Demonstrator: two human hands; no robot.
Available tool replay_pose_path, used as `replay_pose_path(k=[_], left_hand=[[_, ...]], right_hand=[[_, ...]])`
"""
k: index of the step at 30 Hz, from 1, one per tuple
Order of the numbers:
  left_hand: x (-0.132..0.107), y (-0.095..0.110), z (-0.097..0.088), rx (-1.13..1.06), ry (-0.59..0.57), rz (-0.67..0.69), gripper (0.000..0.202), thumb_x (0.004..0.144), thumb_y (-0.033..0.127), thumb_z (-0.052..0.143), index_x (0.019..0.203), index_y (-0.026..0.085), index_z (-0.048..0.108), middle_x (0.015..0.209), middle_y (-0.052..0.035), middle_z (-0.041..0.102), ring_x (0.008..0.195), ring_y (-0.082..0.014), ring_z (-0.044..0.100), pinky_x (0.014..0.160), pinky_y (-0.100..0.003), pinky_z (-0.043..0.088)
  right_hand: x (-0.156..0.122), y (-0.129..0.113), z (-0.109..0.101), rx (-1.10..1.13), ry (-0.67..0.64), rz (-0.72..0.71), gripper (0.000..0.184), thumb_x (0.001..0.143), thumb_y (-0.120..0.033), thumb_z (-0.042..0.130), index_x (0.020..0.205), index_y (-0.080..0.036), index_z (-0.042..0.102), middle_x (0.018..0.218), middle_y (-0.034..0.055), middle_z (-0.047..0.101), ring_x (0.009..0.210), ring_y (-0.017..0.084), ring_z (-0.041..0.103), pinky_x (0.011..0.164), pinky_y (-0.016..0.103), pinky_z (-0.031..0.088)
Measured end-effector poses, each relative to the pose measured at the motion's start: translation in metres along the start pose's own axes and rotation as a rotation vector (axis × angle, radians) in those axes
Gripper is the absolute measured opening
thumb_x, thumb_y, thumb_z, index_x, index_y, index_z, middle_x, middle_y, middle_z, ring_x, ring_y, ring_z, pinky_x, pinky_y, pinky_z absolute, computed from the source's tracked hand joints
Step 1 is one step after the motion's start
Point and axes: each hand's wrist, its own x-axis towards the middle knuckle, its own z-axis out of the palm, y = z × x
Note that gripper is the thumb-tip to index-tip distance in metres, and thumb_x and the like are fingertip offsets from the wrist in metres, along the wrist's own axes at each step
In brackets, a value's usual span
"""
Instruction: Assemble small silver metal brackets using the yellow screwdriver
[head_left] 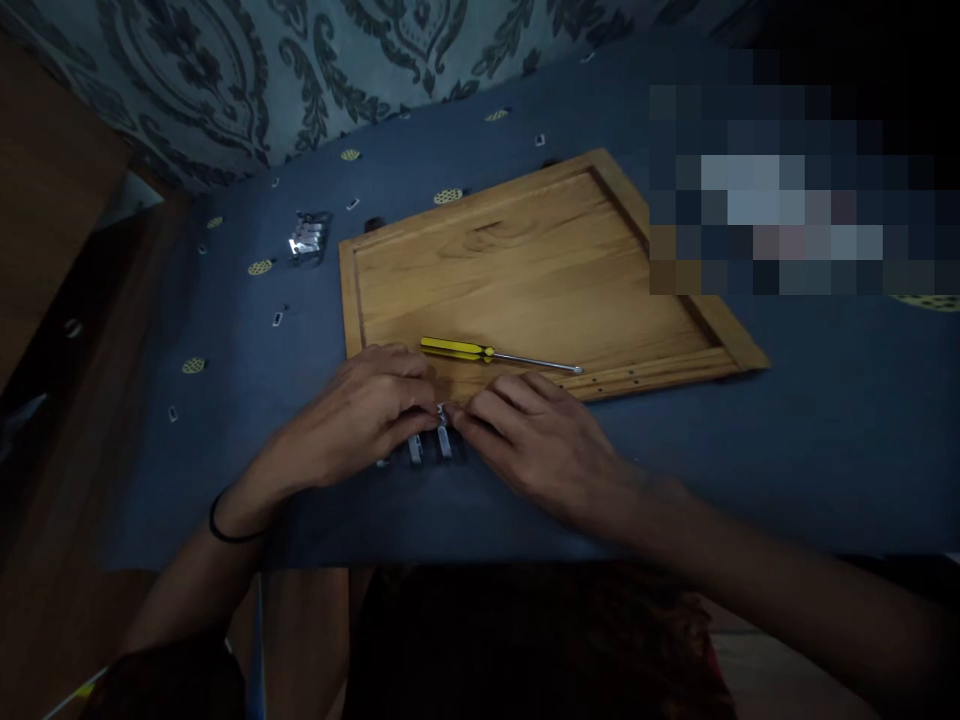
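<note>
A wooden panel (517, 270) with a raised frame lies on the blue cloth. At its near edge sit two narrow silvery metal fittings, a left fitting (415, 448) and a right fitting (444, 441). My left hand (367, 410) is closed, its thumb and forefinger pinched at the upper end of the right fitting. Opposite it, my right hand (532, 445) is closed too, fingertips touching the same end. The fingers hide part of the fitting and the panel edge. A screwdriver (457, 348) with a yellow and black handle rests on the panel, just beyond my hands.
On the cloth at the far left lies a cluster of shiny metal pieces (307, 238). Small dark holes (598, 385) mark the panel's near edge, right of my hands. A patterned curtain or wall covering (360, 60) rises behind the cloth. A pixelated patch hides the upper right.
</note>
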Motion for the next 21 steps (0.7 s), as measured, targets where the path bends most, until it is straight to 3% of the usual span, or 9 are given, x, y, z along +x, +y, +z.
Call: replay_pose_path(k=[10,16,21], left_hand=[[0.0032,-0.0053,0.0053,-0.195,-0.006,-0.143,0.023,0.097,0.022,0.07,0.075,0.018,0.068,0.077,0.001,0.063,0.079,-0.0154,0.062,0.07,-0.026,0.042],[0.0051,-0.0064,0.0089,-0.283,0.076,-0.169,0.018,0.09,0.017,0.076,0.075,0.017,0.066,0.077,0.0029,0.063,0.075,-0.0125,0.061,0.067,-0.023,0.041],[0.0048,-0.0044,0.0077,-0.316,0.069,-0.174,0.02,0.091,0.018,0.075,0.073,0.017,0.067,0.078,0.0017,0.065,0.077,-0.0132,0.061,0.068,-0.023,0.04]], right_hand=[[0.0,0.0007,-0.0004,-0.022,0.001,-0.01,0.03,0.105,-0.009,0.047,0.097,-0.012,0.076,0.083,0.0069,0.064,0.086,0.022,0.045,0.078,0.036,0.037],[0.0001,0.0001,-0.0005,-0.013,0.001,-0.006,0.03,0.106,-0.01,0.046,0.098,-0.011,0.076,0.084,0.0067,0.064,0.086,0.022,0.045,0.078,0.036,0.036],[-0.0003,0.0007,0.0005,0.0,0.004,-0.014,0.022,0.103,-0.01,0.054,0.099,-0.01,0.076,0.084,0.007,0.063,0.087,0.022,0.045,0.078,0.036,0.035]])
